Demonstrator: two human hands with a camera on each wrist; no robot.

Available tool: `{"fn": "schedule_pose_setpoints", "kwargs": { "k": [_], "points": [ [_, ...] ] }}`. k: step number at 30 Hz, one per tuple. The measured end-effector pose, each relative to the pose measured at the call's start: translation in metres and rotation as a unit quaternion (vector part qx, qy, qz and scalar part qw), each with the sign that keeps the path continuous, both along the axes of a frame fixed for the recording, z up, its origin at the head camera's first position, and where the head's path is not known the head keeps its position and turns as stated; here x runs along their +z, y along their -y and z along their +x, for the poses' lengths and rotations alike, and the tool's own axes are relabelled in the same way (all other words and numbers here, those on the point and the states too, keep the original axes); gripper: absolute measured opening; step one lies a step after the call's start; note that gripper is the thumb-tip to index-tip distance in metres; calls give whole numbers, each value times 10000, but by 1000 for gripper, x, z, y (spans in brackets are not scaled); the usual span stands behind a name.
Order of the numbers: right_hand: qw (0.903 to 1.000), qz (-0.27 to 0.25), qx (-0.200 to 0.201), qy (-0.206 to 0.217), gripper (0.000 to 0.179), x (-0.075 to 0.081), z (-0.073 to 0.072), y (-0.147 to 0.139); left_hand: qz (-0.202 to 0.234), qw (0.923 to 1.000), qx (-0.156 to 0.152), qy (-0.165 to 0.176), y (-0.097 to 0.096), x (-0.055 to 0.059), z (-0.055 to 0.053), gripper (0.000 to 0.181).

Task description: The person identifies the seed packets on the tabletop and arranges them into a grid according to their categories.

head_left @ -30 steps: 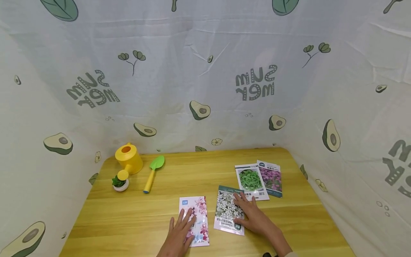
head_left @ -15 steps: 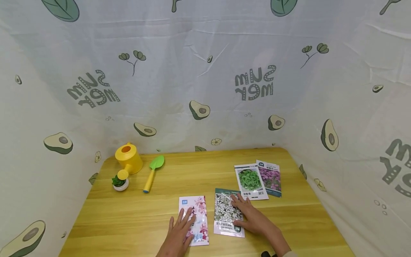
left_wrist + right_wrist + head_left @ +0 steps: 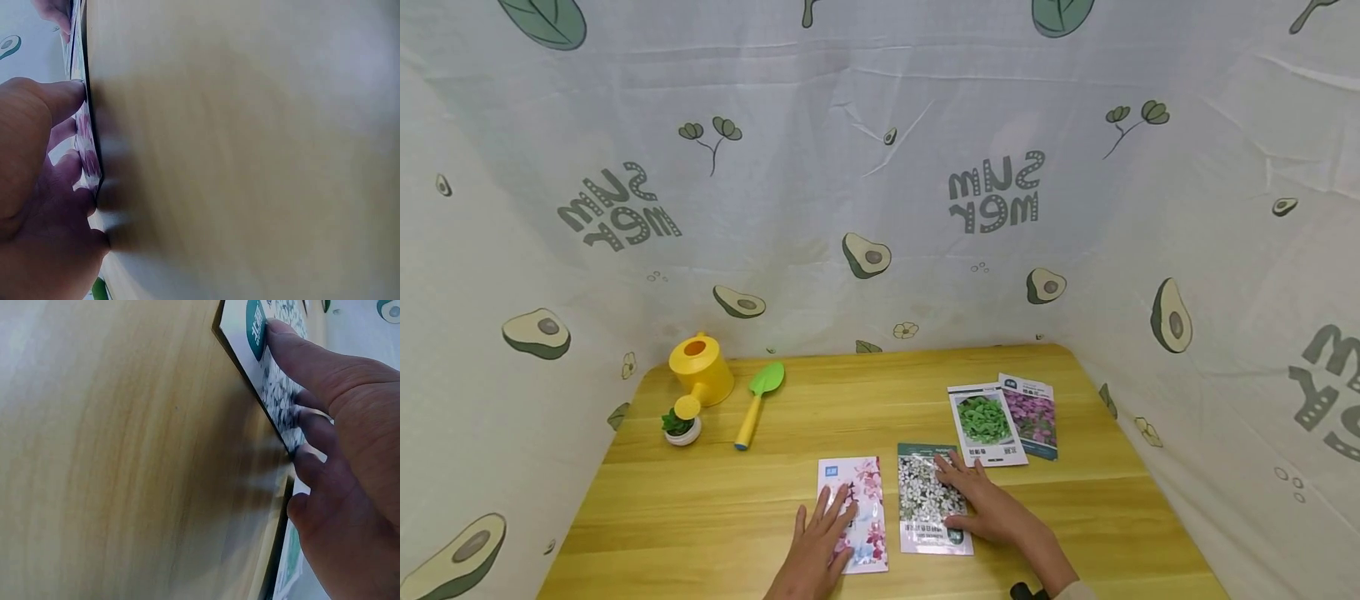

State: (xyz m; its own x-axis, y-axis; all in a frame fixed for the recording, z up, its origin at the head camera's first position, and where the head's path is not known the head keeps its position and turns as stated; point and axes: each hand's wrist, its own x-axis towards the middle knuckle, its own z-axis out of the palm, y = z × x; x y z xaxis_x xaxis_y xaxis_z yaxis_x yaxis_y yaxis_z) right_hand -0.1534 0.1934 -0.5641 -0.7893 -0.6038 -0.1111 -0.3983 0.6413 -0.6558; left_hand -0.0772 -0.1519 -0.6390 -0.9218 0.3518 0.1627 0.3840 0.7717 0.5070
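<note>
Turning slightly under the right hand [image 3: 988,504], the white-flower packet [image 3: 921,492] in the head view sits straighter than it does a second earlier and a touch nearer the person. Its long edges now run almost in line with those of the pink-blossom packet [image 3: 871,517], which has barely moved beneath the left hand [image 3: 812,546]. For the work in hand, this looks like a small straightening of the packets side by side. The white-flower packet lies under the right hand's fingers and extends to that hand's left; the fingers are spread over it, with no grip to be seen. The pink-blossom packet lies under the left hand's spread fingers, mostly showing to their right. Just beyond the right fingertips is the green-leaf packet [image 3: 985,421], partly covering the purple-flower packet [image 3: 1033,417]. Well beyond the left hand, to its left, are the trowel [image 3: 756,408], the watering can [image 3: 715,383] and the small potted plant [image 3: 681,429].

In the left wrist view, the thumb rests at the near edge of the pink-blossom packet, the fingers reaching over it without closing round it.

In the right wrist view, the thumb tip touches the white-flower packet beside its green logo [image 3: 255,328]; the other fingers lie loosely bent, their exact contact partly hidden.
</note>
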Motion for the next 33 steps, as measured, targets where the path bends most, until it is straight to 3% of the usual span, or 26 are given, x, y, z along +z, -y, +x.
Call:
{"fn": "schedule_pose_setpoints", "kwargs": {
  "k": [11, 27, 33],
  "points": [
    [9997, -95, 224, -73, 81, 2, -1, 2, 22, 9998, -15, -195, 1, -2, -1, 64],
    [9997, -87, 243, -9, 80, 3, 2, 1, 156, 9992, -45, 372, 0, 7, 0, 61],
    [9997, -42, 225, -23, 80, 1, 0, 1, 50, 9994, 22, 330, -1, 6, -1, 61]
  ]
}}
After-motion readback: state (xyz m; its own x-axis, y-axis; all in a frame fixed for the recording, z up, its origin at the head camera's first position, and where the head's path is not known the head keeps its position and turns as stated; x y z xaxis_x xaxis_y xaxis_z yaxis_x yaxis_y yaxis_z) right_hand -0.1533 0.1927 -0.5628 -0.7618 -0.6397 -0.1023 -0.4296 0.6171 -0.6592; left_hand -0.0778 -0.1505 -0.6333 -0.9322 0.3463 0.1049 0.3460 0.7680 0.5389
